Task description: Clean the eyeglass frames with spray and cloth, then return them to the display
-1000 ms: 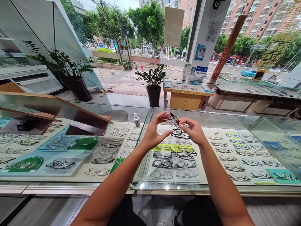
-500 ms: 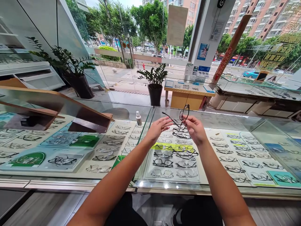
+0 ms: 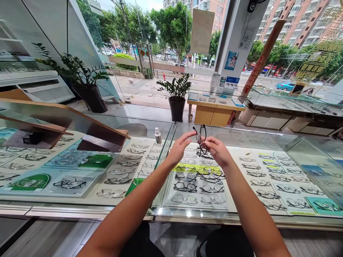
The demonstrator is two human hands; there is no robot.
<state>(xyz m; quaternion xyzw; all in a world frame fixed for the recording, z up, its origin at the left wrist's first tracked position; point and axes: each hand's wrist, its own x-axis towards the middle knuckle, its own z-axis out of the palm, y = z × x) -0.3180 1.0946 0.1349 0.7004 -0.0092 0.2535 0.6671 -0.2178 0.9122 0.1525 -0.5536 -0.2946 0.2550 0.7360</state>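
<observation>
A pair of dark-framed eyeglasses [image 3: 203, 132] is held upright above the glass display counter. My right hand [image 3: 219, 152] pinches its frame between thumb and fingers. On the other side, my left hand [image 3: 180, 150] reaches to the glasses with its fingers stretched out and thumb apart; the fingertips are at one dark temple arm, and whether they press on it is hard to see. Beneath both hands, rows of eyeglasses [image 3: 185, 186] lie under the glass, a yellow-green strip [image 3: 178, 167] running between some of them.
A small white bottle [image 3: 158, 135] stands left of my left hand. Wooden-edged panels [image 3: 104, 134] rise over the left counter. Beyond the counter are a potted plant [image 3: 177, 107] and a low wooden display table [image 3: 205, 116]. More eyeglasses [image 3: 268, 193] lie under glass to the right.
The eyeglasses have turned and shifted slightly left and down, and the temple arm no longer sticks out to the left. My left hand's fingers have drawn together and reached that arm.
</observation>
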